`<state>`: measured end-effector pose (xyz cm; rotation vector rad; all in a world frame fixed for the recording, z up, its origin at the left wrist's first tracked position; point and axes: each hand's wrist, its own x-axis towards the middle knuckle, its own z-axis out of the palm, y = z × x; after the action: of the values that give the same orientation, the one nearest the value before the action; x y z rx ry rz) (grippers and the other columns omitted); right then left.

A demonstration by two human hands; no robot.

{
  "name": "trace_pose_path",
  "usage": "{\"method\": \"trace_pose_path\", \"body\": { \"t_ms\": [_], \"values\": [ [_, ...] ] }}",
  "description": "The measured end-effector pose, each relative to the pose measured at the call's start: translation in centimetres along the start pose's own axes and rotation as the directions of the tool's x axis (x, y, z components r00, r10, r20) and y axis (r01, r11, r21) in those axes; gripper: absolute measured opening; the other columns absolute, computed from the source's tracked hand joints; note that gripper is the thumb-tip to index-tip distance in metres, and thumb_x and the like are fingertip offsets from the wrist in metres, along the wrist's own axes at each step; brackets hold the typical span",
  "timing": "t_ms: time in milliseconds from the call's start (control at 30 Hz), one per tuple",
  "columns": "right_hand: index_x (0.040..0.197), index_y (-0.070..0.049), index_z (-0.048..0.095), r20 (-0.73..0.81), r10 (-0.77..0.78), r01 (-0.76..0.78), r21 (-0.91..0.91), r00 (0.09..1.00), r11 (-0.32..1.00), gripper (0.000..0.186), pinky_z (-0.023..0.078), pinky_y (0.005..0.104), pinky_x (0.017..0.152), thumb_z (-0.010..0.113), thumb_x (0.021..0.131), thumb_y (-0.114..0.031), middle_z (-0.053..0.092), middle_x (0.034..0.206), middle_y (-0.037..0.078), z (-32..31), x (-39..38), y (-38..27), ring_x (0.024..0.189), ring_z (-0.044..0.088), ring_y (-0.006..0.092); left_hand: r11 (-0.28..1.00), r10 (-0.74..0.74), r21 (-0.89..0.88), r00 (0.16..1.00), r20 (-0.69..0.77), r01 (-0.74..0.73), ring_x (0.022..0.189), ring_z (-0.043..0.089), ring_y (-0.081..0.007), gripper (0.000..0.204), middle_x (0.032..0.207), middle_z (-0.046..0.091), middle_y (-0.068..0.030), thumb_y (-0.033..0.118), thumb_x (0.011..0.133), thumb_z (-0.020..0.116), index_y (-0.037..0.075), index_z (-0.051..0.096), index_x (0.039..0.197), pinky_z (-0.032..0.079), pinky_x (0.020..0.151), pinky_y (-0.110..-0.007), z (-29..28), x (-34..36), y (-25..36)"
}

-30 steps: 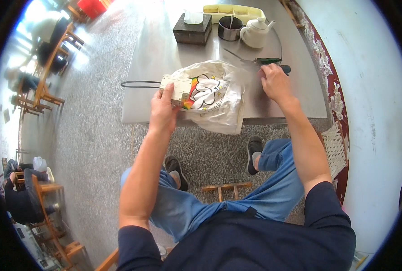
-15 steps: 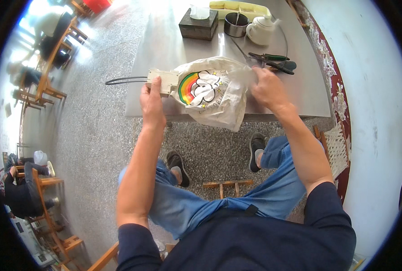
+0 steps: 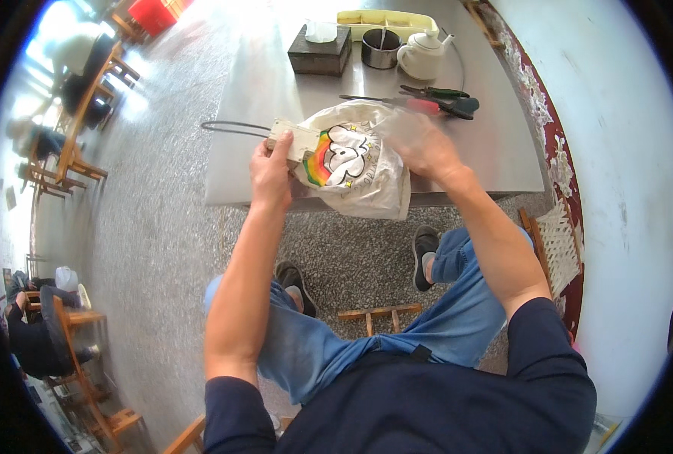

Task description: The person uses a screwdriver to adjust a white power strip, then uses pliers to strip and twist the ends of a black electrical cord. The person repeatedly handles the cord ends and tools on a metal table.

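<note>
My left hand [image 3: 271,170] is closed on a cream plastic device [image 3: 295,138], with a dark loop of cable [image 3: 230,127] sticking out to its left. The device lies against the left part of a white cloth bag [image 3: 355,181] printed with a rainbow and cloud. Over the bag's right side, my right hand [image 3: 419,144] is smeared by motion; I cannot make out its fingers or anything in them. Just beyond it lie green-handled pliers [image 3: 446,94] and other tools with red and dark handles [image 3: 427,106] on the steel table [image 3: 249,91].
At the table's back stand a dark tissue box [image 3: 317,53], steel cup [image 3: 380,53], white teapot [image 3: 419,57] and pale yellow divided tray [image 3: 363,19]. A white wall [image 3: 616,189] is on my right. Other people [image 3: 34,333] sit on wooden chairs [image 3: 83,318] at the left.
My right hand has moved down and left from the tools onto the bag. A red handle now shows among the tools. My left hand shifted left, then back right, still holding the device.
</note>
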<state>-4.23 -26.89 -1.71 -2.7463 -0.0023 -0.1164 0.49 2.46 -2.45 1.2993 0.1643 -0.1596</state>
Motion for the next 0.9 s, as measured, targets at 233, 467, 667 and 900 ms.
{"method": "trace_pose_path", "body": {
  "t_ms": [233,467,667,900],
  "values": [
    [0.135,0.001,0.051,-0.005,0.006,-0.005,0.097,1.0,0.995,0.06,0.051,0.0479,0.098,0.07,0.087,-0.029,0.051,0.135,0.028,0.3,-1.5,-2.4,0.117,0.059,0.0446,0.999,-0.007,-0.047,1.0,-0.006,0.007,0.113,0.058,-0.0216,0.046,0.122,0.062,-0.0106,0.036,0.1,0.064,0.002,0.057,0.13,0.053,0.091,-0.043,-1.6,-4.9,2.9],
    [0.13,-0.003,0.061,0.1,-0.096,0.075,0.19,0.99,0.979,0.051,0.04,0.0436,0.112,0.069,0.084,-0.023,0.063,0.127,0.025,1.5,0.2,-0.8,0.124,0.057,0.0398,0.988,0.034,-0.147,0.997,-0.063,-0.043,0.116,0.06,-0.0243,0.044,0.126,0.061,-0.0125,0.031,0.102,0.06,0.0,0.053,0.133,0.053,0.094,-0.044,-3.4,-6.9,3.6],
    [0.142,0.001,0.052,0.257,-0.008,-0.084,0.343,0.966,0.936,0.074,0.035,0.0396,0.119,0.069,0.086,-0.044,0.046,0.15,0.026,-2.3,1.1,-1.5,0.14,0.044,0.038,0.98,0.053,-0.187,0.993,-0.103,-0.071,0.12,0.06,-0.0279,0.051,0.132,0.059,-0.0162,0.032,0.102,0.059,-0.001,0.049,0.14,0.054,0.095,-0.046,-5.6,-8.1,4.4],
    [0.127,0.005,0.06,-0.122,-0.107,0.115,0.059,0.987,0.992,0.065,0.042,0.0449,0.108,0.062,0.093,-0.051,0.052,0.143,0.022,2.7,1.5,3.2,0.129,0.052,0.0392,0.977,0.012,-0.209,0.98,-0.199,-0.054,0.12,0.058,-0.0275,0.053,0.133,0.059,-0.0148,0.036,0.101,0.06,0.003,0.049,0.142,0.053,0.098,-0.047,-7.2,-10.2,4.0]
  ]
}}
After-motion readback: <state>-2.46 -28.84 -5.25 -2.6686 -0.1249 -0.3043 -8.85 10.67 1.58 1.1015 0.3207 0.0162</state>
